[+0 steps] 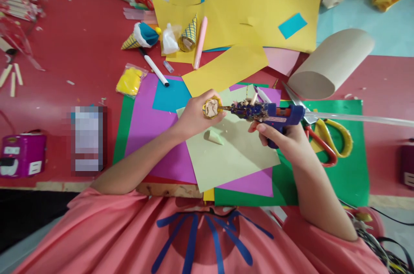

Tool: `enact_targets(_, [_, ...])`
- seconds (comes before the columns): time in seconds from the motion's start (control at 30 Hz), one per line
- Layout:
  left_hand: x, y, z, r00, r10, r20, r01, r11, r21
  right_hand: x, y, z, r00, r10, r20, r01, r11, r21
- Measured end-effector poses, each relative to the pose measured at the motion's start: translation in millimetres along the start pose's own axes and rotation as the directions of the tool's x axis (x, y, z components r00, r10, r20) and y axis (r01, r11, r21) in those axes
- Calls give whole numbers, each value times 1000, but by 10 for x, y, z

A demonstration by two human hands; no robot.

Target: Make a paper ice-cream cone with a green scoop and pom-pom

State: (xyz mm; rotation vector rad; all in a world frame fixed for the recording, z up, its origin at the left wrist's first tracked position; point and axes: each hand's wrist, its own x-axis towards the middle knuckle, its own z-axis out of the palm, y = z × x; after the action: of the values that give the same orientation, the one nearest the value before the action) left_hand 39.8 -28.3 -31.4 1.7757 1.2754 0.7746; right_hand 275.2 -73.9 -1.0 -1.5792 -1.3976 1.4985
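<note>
I see left hand (194,114) closed round small yellow paper cone (211,108), open end facing right, held above pale green sheet (233,153). Right hand (284,138) wrapped on blue glue gun (271,114), finger by trigger, nozzle touching cone rim. My judgement: keep nozzle at rim, squeeze lightly, fingertips clear of hot glue. Both forearms angled inward, wrists raised off table.

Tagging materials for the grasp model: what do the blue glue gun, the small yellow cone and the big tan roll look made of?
Blue glue gun: seemingly hard plastic with a slight sheen, nozzle crusted with residue. Small yellow cone in the left hand: probably matte paper, stuffed with something crumpled. Big tan roll: matte, likely kraft paper or thin card.
</note>
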Motion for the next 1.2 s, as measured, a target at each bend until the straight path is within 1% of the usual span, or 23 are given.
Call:
enact_targets(0.07, [6,-14,-6,1000,-16,-18,16,1000,-11,-7,-5,-3,1000,-11,-19,12,999,35])
enact_targets(0.13, [12,-23,-13,1000,-6,-20,6,1000,-21,-10,-6,8,999,-32,-37,35,996,86])
enact_targets(0.2, [17,-28,-21,999,35,-8,-35,999,-36,-9,-2,30,997,-52,-53,59,989,136])
enact_targets(0.3, [20,-34,-34,994,109,21,-107,989,-100,0,12,58,994,-72,-84,88,975,206])
enact_targets(0.4, [15,-51,-39,991,123,50,-117,986,-119,9,20,69,991,-93,-95,112,971,210])
enact_targets(0.53, [10,-89,-23,986,167,16,-167,986,2,19,23,71,993,-78,-93,97,971,220])
enact_targets(0.6, [8,-104,-14,983,181,15,-181,983,35,23,31,68,995,-71,-74,84,976,199])
enact_targets(0.7, [-1,-110,-10,982,187,38,-187,982,17,23,47,66,997,-77,-30,82,980,180])
enact_targets(0.77, [-13,-107,-12,980,189,68,-186,982,-39,19,55,70,995,-92,-28,96,975,199])
enact_targets(0.87, [-24,-107,-13,981,167,103,-147,973,-177,14,75,72,991,-123,-56,133,960,246])
enact_targets(0.93, [-18,-119,-9,984,121,131,-79,956,-284,14,107,61,987,-149,-60,160,953,259])
enact_targets(1.07, [24,-154,0,980,46,193,55,871,-488,25,190,25,983,-177,-55,185,954,236])
enact_targets(1.2, [52,-165,4,973,-42,228,172,788,-591,42,218,20,985,-157,-73,170,958,231])
